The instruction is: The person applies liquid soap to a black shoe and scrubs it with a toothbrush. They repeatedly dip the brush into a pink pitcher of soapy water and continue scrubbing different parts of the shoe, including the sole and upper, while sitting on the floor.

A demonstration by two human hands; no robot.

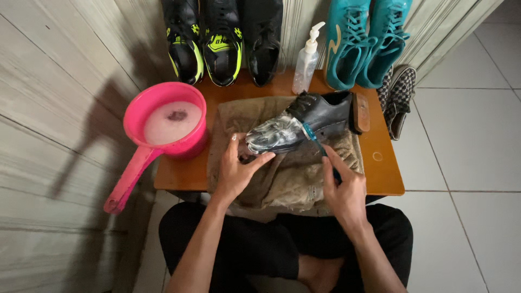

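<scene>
- Crossed legs in black trousers (260,249) sit closest to the lens, person on the pale tiled floor (467,146) facing a low orange-brown wooden counter (380,163).
- Left hand (236,171): fingers curled round the toe end of a black leather lace-up shoe (306,122), pinning it down. Closed on it, not loose.
- Right hand (342,190): wrapped round a slim teal-handled brush (317,142), bristle end touching the shoe's side near mid-length.
- Shoe lies on its side on a crumpled brown-beige cloth (287,173) spread over the counter, toe toward the left hand, heel toward the far right.
- Progress, my read: toe and forefoot covered in whitish lather, so front section is soaped and scrubbed. Heel half and laces look dark with no foam – likely untouched. No sign of rinsing or wiping; foam sits on the leather.
- Round pink plastic dipper with long handle (163,127) stands at the counter's left edge, full of cloudy soapy water, just beside the cloth.
- Clear pump bottle with white nozzle (305,65) upright at the counter's back edge, behind the shoe.
- Against the wall: black-and-neon-yellow sports shoes (209,49), one plain black shoe (263,46), teal lace-up boots (361,43). All look dry – can't tell whether cleaned.
- Checkered slip-on shoes (399,97) on the floor beside the counter's right side.
</scene>
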